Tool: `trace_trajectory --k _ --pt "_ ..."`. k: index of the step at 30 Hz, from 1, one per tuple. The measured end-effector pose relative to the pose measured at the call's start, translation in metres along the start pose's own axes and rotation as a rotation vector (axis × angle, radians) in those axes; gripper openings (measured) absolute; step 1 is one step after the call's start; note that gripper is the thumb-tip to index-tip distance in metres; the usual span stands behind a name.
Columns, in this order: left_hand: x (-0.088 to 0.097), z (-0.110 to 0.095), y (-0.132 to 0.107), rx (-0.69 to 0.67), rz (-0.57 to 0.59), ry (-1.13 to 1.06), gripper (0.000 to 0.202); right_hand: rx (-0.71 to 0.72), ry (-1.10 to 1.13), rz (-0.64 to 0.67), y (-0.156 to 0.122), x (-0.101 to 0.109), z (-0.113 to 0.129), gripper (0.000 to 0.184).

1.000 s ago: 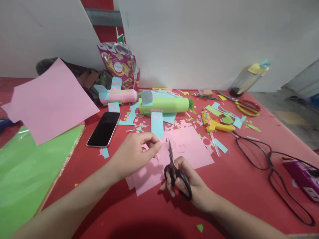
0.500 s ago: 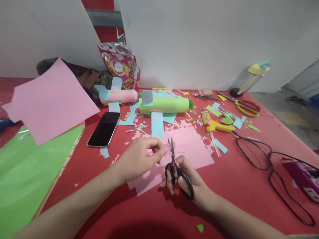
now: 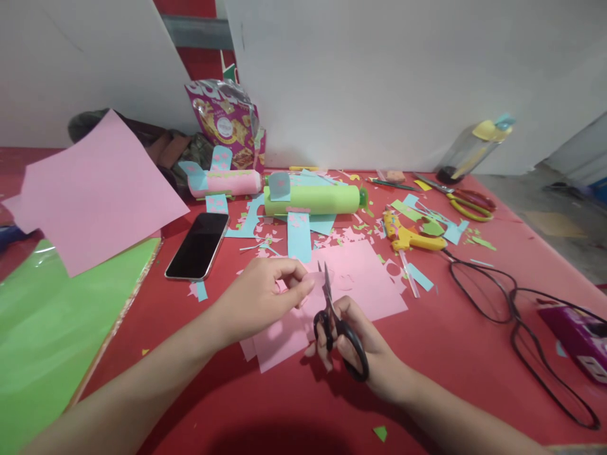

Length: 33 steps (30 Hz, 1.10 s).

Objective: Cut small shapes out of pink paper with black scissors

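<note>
My left hand (image 3: 270,294) pinches a small piece of pink paper (image 3: 322,278) between thumb and forefinger. Black-handled scissors (image 3: 353,347) are in my right hand (image 3: 367,338), fingers through the loops, blades slightly parted and pointing away from me at the edge of that piece. Beneath both hands lie pink paper sheets (image 3: 374,284) on the red table. Just beyond them is a green paper-wrapped tube (image 3: 327,200) with light blue fins, and left of it a pink tube (image 3: 237,183) with blue fins dotted pink.
A phone (image 3: 198,246) lies left of my left hand. To the right are a yellow glue gun (image 3: 412,237) with a black cord (image 3: 516,303), other scissors (image 3: 467,205) and a bottle (image 3: 474,151). Paper scraps litter the middle. Large pink paper (image 3: 99,196) and a snack bag (image 3: 230,123) stand at left.
My left hand has shifted slightly left and up with the small pink piece. The scissors and my right hand stay nearly in place.
</note>
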<state>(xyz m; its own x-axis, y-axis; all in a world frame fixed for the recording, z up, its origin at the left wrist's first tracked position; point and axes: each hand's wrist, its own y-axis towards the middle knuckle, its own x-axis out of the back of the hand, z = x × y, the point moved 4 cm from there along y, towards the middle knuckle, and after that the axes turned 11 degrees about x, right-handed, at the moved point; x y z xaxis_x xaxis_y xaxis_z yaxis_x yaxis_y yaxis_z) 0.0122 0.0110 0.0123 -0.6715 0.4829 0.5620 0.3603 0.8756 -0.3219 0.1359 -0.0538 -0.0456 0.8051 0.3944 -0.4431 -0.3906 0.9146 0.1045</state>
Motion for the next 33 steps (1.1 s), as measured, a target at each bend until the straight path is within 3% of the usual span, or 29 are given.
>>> trace_trajectory --k 15,22,33 --pt "0.0066 0.0043 0.0007 0.034 -0.079 -0.097 0.023 -0.036 0.045 0.033 -0.001 -0.0011 -0.0034 0.03" --pt "0.0032 0.0039 0.0011 -0.004 -0.029 -0.04 0.027 -0.024 0.044 0.013 -0.0011 0.0004 -0.0037 0.03" --pt "0.007 0.0058 0.001 0.019 -0.059 -0.092 0.024 -0.058 0.035 0.028 -0.0007 -0.0028 -0.0024 0.031"
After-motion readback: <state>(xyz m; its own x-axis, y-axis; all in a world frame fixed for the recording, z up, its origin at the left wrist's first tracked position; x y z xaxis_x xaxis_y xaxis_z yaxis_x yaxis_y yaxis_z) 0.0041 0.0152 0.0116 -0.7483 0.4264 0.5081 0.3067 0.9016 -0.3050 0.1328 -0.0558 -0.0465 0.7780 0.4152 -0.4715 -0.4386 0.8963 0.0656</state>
